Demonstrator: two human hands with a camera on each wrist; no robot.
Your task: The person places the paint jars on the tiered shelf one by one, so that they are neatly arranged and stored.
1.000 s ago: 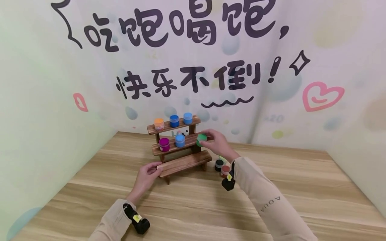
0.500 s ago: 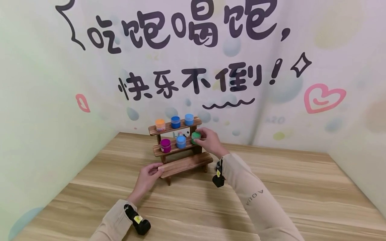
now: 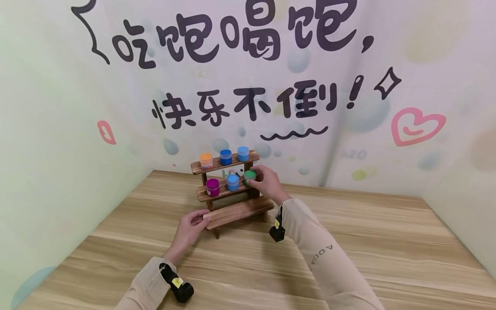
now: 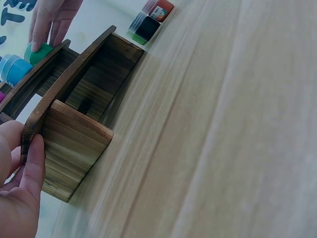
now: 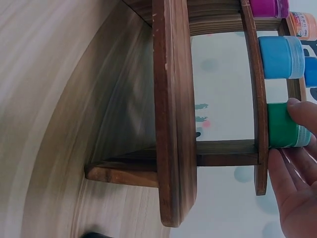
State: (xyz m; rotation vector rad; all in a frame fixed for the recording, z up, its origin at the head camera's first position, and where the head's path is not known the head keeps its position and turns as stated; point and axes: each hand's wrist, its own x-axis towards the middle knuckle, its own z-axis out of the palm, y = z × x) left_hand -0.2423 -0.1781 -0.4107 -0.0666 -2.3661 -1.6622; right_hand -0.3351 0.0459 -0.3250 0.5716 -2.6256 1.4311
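Observation:
A three-tier wooden display stand point(image 3: 239, 212) stands on the wood-grain table. My left hand point(image 3: 188, 228) pinches the left end of its lowest shelf between thumb and fingers. On the middle shelf, at its right end, my right hand point(image 3: 269, 185) grips a green paint jar point(image 5: 282, 125) by its sides; the jar's base meets the shelf. To its left on that tier are a light blue paint jar point(image 3: 233, 183) and a purple paint jar point(image 3: 212, 187). The top tier bears an orange jar point(image 3: 206, 161), a dark blue jar point(image 3: 226, 157) and a light blue jar point(image 3: 243, 153).
Beyond the stand's right side, in the left wrist view, a black jar point(image 4: 147, 29) and a red jar point(image 4: 159, 10) stand on the table, with a bit of green beside them. My right arm hides them in the head view. A printed cloth backdrop point(image 3: 360, 163) hangs behind.
My right hand has moved left with the green jar, bringing it from the shelf's far right end closer to the light blue jar. My left hand keeps its hold on the lowest shelf.

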